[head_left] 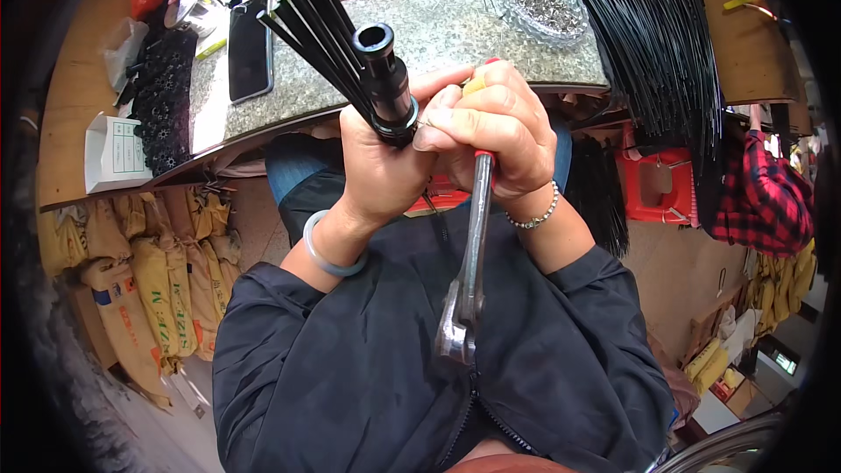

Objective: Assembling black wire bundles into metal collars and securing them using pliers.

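Black tube (386, 83) | in left hand (378, 162) | pliers (475, 245) | in right hand (508, 131)

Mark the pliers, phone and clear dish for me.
Pliers (476, 241): head view, on the bare metal between the red grip and the far end.
Phone (250, 54): head view, middle of the dark screen.
Clear dish (554, 38): head view, on the near rim.

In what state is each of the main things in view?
Left hand, closed on the tube
Right hand, closed on the tool
Tube, tilted, top open
Rods, bunched, fanned at their free ends
Tool, head toward the jacket
Phone, lying flat, screen dark
Dish, uncovered, holding small metal pieces
Jacket, zipper open near the neck
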Tool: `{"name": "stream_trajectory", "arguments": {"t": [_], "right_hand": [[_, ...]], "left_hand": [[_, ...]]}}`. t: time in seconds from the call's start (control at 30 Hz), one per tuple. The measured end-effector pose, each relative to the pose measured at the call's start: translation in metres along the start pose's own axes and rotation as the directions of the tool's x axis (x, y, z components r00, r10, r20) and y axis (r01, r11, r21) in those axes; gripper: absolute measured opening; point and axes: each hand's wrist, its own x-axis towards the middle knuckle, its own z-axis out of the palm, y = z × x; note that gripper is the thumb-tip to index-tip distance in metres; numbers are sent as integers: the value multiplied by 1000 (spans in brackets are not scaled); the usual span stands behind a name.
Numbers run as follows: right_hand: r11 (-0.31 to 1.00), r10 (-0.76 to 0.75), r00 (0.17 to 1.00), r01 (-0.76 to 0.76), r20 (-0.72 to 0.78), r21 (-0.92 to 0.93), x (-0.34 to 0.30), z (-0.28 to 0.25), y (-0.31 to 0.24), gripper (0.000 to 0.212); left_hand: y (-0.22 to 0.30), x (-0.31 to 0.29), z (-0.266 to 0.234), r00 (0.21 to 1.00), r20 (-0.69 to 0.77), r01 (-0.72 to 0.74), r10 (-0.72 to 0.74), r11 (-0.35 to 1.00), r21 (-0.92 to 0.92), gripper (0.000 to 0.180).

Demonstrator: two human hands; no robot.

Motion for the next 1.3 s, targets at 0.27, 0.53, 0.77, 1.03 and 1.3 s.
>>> {"name": "stream_trajectory", "arguments": {"t": [0.27, 0.53, 0.77, 1.03, 1.3], "right_hand": [[1000, -30, 999, 30, -17, -3, -3, 2, 3, 22], [998, 8, 1000, -9, 20, 59, 3, 2, 6, 18], [826, 461, 822, -535, 334, 179, 17, -15, 1, 19], [401, 696, 318, -916, 643, 19, 29, -72, -25, 21], [419, 581, 11, -861, 814, -288, 28, -95, -38, 25]], "left_hand": [[-2, 2, -1, 999, -4, -51, 51, 999, 14, 46], [-4, 2, -5, 999, -1, -41, 41, 994, 99, 36], [2, 6, -9, 998, 55, -18, 2, 956, 293, 33], [10, 17, -15, 974, -198, 99, -111, 993, -68, 21], [0, 13, -11, 999, -28, -41, 47, 984, 174, 23]]}}
